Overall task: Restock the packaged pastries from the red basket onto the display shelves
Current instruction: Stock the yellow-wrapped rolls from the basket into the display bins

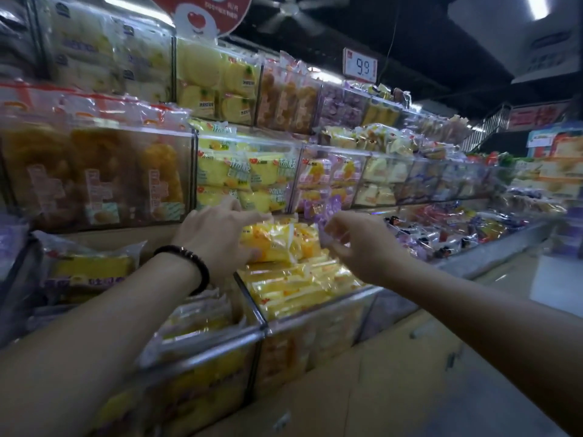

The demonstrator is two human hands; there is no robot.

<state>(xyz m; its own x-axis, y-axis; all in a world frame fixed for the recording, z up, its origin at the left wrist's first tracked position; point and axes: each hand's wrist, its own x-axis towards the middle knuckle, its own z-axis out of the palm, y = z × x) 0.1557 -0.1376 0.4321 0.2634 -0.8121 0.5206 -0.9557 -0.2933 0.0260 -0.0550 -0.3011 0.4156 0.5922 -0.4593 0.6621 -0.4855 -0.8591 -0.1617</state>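
Both my arms reach over a clear bin [315,313] on the lowest display shelf, filled with yellow packaged pastries. My left hand [217,234], a dark bead bracelet on its wrist, grips the left end of a bundle of yellow pastry packs [280,242] held just above the bin's pile. My right hand [362,244] pinches the clear wrapper at the bundle's right end. The red basket is out of view.
Tiered clear bins rise behind: orange pastries [94,171] at left, yellow packs [243,171] in the middle, purple-wrapped ones [328,181] at right. A price tag reading 9.9 [360,65] stands on top. The shelf's metal front edge [492,247] runs rightward along the aisle floor.
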